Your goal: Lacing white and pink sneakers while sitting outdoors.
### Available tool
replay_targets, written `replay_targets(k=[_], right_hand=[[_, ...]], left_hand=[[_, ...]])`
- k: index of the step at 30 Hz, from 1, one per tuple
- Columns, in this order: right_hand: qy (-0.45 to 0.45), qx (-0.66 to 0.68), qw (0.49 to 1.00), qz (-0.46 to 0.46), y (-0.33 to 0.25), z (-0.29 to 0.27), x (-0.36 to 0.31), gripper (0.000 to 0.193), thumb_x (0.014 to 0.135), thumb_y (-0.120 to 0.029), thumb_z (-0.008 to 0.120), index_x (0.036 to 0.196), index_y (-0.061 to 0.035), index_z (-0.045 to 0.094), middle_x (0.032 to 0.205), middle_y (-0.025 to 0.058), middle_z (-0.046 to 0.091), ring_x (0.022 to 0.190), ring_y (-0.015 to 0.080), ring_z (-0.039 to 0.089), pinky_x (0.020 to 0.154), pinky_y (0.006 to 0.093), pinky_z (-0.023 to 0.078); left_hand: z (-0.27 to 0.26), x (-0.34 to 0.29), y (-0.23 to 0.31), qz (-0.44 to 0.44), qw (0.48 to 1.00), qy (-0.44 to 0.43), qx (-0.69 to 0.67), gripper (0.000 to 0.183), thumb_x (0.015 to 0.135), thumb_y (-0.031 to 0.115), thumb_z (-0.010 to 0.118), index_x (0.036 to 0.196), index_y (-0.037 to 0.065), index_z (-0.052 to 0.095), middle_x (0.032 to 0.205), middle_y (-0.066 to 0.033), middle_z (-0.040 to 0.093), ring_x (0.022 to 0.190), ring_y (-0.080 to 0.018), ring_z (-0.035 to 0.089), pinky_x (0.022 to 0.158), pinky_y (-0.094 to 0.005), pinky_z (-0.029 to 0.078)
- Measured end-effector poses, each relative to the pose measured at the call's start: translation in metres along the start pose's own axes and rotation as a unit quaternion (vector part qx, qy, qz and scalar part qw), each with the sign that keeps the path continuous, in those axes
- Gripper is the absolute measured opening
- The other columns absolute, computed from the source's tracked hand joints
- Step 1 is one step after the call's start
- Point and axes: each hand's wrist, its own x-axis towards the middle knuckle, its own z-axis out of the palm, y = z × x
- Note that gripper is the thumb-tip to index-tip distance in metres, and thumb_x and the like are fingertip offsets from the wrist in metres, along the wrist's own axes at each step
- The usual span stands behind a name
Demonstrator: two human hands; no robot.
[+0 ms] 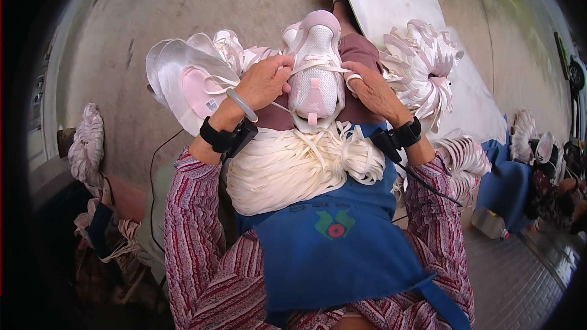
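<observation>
Grips [266, 82] [373, 93] on lace [330, 68]; shoe [317, 85] fore-aft, toe [321, 19] away.

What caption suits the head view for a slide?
Left hand and right hand hold a lace on a pink-and-white shoe, above a lace bundle on a blue apron.

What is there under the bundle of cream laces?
Under the bundle of cream laces, the blue apron shows at the lower and right edges; the rest is covered.

Green-and-red emblem [335, 230] on blue apron [318, 272]
</observation>
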Motion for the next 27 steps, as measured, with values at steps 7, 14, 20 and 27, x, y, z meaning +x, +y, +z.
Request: replay_targets(k=[7,14,20,27], right_hand=[[-0.085,0.145,0.975,0.147,-0.011,-0.039,0.008,0.03,0.091,-0.03,0.049,0.079,-0.006,0.061,0.059,-0.0051,0.045,0.054,0.0036,0.04,0.046,0.0195,0.027],[0.012,-0.111,0.994,-0.005,0.016,-0.027,0.018,0.027,0.086,-0.025,0.053,0.082,-0.0011,0.064,0.073,0.0168,0.064,0.065,0.0311,0.059,0.063,0.0383,0.046],[0.096,0.038,0.994,0.021,0.001,-0.033,0.004,0.023,0.089,-0.017,0.054,0.105,-0.0023,0.061,0.078,0.0087,0.063,0.066,0.0172,0.057,0.064,0.029,0.046],[0.079,-0.057,0.989,-0.108,0.016,-0.017,-0.026,0.021,0.089,-0.015,0.052,0.1,-0.0013,0.064,0.075,0.0051,0.061,0.068,0.0117,0.057,0.064,0.0245,0.046]], left_hand=[[-0.01,0.001,-0.002,-0.037,0.997,-0.065,-0.03,0.019,0.092,0.019,0.058,0.098,0.001,0.062,0.082,-0.0001,0.061,0.072,-0.0073,0.056,0.065,-0.0208,0.048],[-0.005,0.007,-0.015,0.132,0.976,0.078,0.155,0.013,0.089,0.014,0.059,0.094,0.002,0.062,0.072,-0.0045,0.06,0.065,-0.013,0.057,0.061,-0.0259,0.046],[-0.009,-0.012,-0.001,0.134,0.978,0.159,0.033,0.014,0.092,0.01,0.054,0.099,0.002,0.062,0.079,-0.0054,0.065,0.056,-0.0125,0.054,0.054,-0.0253,0.044],[0.004,-0.036,0.003,0.054,0.993,0.092,-0.044,0.021,0.094,0.011,0.05,0.112,0.001,0.056,0.086,-0.0024,0.065,0.053,-0.006,0.053,0.05,-0.0204,0.046]])
